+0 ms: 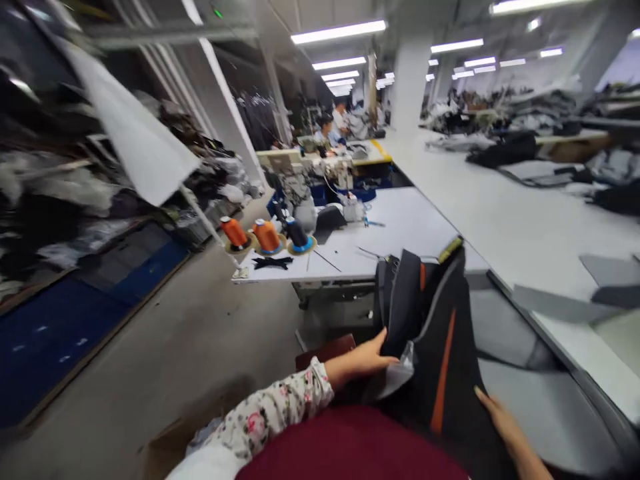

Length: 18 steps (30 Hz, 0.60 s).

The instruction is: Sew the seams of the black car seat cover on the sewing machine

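Note:
A large dark grey fabric piece [463, 340] with an orange stripe hangs in front of me, its top reaching the edge of the sewing table. My left hand [367, 357] is at its left side, closed on a fold of dark fabric [403, 303], with the thumb beside a crumpled clear plastic scrap [407, 360]. Some of its fingers are hidden behind the cloth. Along the lower right edge, my right hand [500, 417] grips the striped piece, its thumb and palm partly out of sight. A yellow-green strip [451, 249] shows at the top of the piece.
Orange and dark thread cones [267, 235] stand on the white sewing table [400, 213], near a sewing machine [345, 177]. To the right runs a long white table [465, 180] with fabric stacks. A blue bin [100, 320] lines the left aisle. People [330, 130] sit farther back.

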Each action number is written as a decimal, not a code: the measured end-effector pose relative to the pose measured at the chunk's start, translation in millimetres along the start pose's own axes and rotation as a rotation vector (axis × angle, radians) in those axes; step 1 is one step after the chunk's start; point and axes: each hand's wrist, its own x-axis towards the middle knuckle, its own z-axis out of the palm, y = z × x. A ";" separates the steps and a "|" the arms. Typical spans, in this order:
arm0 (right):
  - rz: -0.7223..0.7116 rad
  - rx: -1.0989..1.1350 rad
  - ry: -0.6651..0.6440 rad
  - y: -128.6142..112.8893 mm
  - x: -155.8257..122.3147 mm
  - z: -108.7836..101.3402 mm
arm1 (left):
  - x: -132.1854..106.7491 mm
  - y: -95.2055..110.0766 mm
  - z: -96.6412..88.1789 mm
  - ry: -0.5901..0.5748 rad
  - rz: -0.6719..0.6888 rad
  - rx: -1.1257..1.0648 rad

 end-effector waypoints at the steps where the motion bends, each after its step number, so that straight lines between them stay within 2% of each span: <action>1: 0.097 0.034 -0.001 19.6 4.2 -2.1 | 1.1 -0.3 1.8 -0.014 -0.002 0.002; 3: 0.227 0.097 -0.019 50.0 13.7 -7.9 | 3.4 -0.1 5.7 -0.042 -0.010 0.020; 6: 0.302 0.144 -0.032 72.0 28.0 -16.2 | 4.8 5.5 12.0 -0.071 0.006 0.076; 14: 0.306 0.159 -0.035 80.3 37.1 -19.3 | 3.0 40.3 25.6 -0.165 0.109 0.275; 18: 0.304 0.137 -0.051 76.5 36.0 -18.7 | 5.3 51.4 30.5 -0.203 0.125 0.315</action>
